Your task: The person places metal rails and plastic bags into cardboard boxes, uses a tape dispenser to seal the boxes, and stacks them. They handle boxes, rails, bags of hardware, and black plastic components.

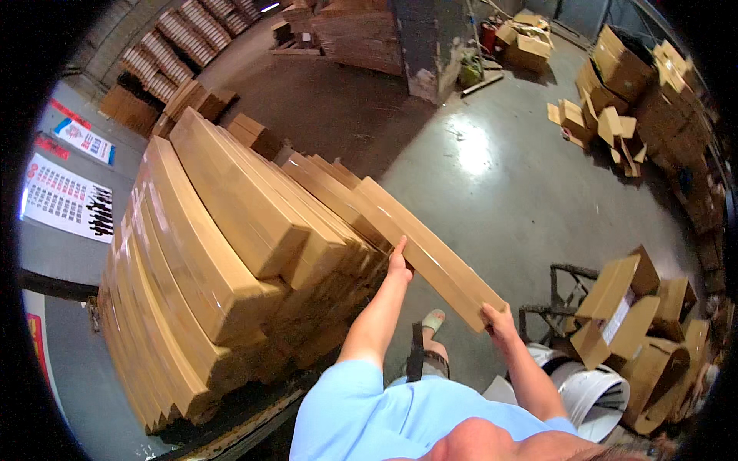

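A long, narrow cardboard box [430,250] slants in front of me between my two hands. My left hand [400,265] grips its left side near the middle, one finger stretched up along the cardboard. At the near right end, my right hand [498,320] is closed round the corner, thumb on top. The box's far end reaches over to the edge of a tall stack of similar long cartons [207,238] at my left. Whether that end touches the stack, I cannot tell. The undersides of both hands' grips are hidden.
Opened cardboard boxes [615,307] lie at the right beside a black metal frame [565,280] and a white bucket [596,396]. More empty boxes [607,127] are heaped at the far right. A pillar [430,54] stands ahead on the grey floor [492,207].
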Demonstrator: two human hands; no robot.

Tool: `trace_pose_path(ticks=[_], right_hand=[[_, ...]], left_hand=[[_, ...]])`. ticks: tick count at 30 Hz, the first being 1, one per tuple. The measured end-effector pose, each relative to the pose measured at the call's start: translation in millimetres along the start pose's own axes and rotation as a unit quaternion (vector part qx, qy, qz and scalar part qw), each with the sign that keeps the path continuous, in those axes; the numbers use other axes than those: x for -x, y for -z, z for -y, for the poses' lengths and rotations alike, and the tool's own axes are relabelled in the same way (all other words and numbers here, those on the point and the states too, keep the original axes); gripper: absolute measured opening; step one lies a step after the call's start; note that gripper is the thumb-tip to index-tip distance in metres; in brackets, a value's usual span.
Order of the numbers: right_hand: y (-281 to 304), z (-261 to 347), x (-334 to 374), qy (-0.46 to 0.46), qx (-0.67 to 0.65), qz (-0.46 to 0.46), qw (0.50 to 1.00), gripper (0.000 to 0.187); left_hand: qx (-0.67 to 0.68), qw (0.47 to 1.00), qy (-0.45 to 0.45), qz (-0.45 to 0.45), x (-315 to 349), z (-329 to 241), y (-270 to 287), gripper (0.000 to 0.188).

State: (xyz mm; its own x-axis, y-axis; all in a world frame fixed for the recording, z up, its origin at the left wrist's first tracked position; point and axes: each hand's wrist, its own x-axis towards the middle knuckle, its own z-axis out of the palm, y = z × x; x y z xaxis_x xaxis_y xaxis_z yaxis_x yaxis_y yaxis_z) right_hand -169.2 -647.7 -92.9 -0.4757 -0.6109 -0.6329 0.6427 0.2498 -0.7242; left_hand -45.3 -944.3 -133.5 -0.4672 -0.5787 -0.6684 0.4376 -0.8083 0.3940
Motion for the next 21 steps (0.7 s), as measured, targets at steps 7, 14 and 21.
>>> trace_pose_path(ticks=[7, 14, 21], right_hand=[[-204.5, 9.6, -163.8, -0.085, 0.061, 0.124, 0.987, 0.041], [-240.9, -35.5, -290.4, 0.127, 0.337, 0.132, 0.924, 0.062], [-109.8, -32.8, -161.2, 0.051, 0.647, 0.218, 0.729, 0.054]], left_hand=[[0.050, 0.987, 0.150, -0.009, 104.7, 54.7, 91.8, 0.047], [-0.122, 0.944, 0.197, -0.236, 179.0, 87.7, 229.0, 0.016], [-0.328, 0.918, 0.134, -0.178, 126.5, 14.6, 199.8, 0.016]])
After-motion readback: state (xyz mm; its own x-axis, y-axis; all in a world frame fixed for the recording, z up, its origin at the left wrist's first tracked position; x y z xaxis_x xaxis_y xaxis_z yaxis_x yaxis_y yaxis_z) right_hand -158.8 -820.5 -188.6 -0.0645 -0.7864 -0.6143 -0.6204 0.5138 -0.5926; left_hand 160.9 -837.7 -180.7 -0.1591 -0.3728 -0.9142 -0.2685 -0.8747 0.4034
